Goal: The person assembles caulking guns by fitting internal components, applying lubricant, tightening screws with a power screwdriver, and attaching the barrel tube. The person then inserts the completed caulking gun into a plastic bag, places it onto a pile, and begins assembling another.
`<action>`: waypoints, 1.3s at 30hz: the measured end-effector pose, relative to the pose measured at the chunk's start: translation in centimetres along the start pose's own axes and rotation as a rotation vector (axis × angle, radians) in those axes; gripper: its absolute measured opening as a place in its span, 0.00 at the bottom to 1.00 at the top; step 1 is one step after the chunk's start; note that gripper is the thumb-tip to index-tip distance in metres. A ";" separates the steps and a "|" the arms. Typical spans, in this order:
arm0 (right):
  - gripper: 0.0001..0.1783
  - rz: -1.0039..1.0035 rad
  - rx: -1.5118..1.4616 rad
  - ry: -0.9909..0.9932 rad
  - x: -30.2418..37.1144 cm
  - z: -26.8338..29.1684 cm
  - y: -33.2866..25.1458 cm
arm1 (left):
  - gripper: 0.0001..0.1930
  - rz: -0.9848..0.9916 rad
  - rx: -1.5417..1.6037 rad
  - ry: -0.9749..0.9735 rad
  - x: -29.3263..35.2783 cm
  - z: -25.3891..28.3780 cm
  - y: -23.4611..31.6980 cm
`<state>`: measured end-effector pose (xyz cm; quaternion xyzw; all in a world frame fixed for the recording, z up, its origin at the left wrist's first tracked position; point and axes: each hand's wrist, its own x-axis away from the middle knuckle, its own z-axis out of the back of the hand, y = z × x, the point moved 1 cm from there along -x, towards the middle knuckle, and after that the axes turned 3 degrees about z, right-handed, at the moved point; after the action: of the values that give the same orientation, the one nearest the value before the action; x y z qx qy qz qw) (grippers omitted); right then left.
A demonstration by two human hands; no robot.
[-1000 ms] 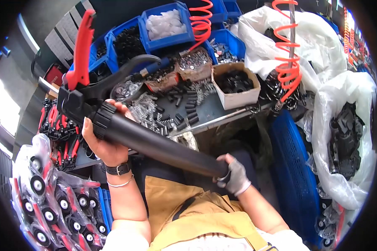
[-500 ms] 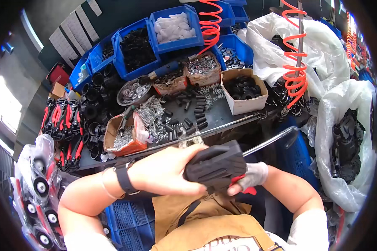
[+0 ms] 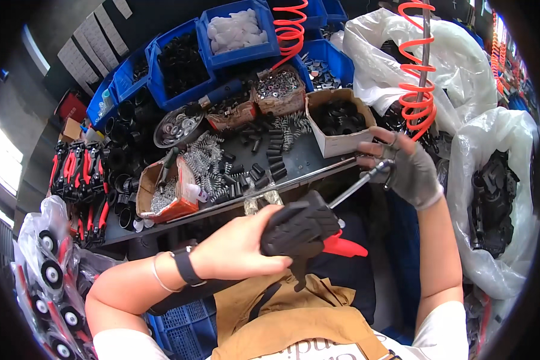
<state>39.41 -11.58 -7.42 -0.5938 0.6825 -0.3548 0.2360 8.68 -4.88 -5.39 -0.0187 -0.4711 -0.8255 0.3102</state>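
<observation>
My bare left hand [image 3: 237, 243] is closed around a blocky black plastic tool body [image 3: 300, 231] with a ridged surface. A red lever [image 3: 345, 245] sticks out of its right side. From its upper right runs a straight metal rod [image 3: 357, 187] with a dark bent end. My right hand [image 3: 411, 171], in a grey glove with bare fingertips, is open at that bent end, its fingers spread toward a white carton [image 3: 336, 144] of black rings. Whether the palm touches the rod I cannot tell.
On the bench lie springs [image 3: 204, 159], short black tubes [image 3: 275, 153] and a carton of small metal parts [image 3: 168, 195]. Blue bins [image 3: 237, 51] stand behind. Red coiled hoses [image 3: 417, 90] hang down. Black-and-red assemblies [image 3: 81, 174] and bagged wheels [image 3: 51, 273] are at left, plastic-lined containers [image 3: 492, 144] at right.
My right hand has left the tool's red lever and moved up and right to the rod's bent end, its fingers opening. My left hand keeps its hold on the tool.
</observation>
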 end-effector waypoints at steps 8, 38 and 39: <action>0.27 0.571 0.802 -0.088 2.7 -0.6 3.9 | 0.42 -0.186 0.050 0.224 -2.3 -2.2 -0.2; 0.39 0.917 0.751 0.444 7.8 9.0 12.2 | 0.08 -0.497 0.237 0.109 -39.5 11.4 7.6; 0.39 0.915 0.742 0.437 7.6 9.1 12.2 | 0.08 -0.465 0.486 0.097 -40.0 11.9 7.6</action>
<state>36.93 -20.37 -21.76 -0.0338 0.7316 -0.5441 0.4093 41.85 21.55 -5.93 0.2032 -0.6305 -0.7376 0.1311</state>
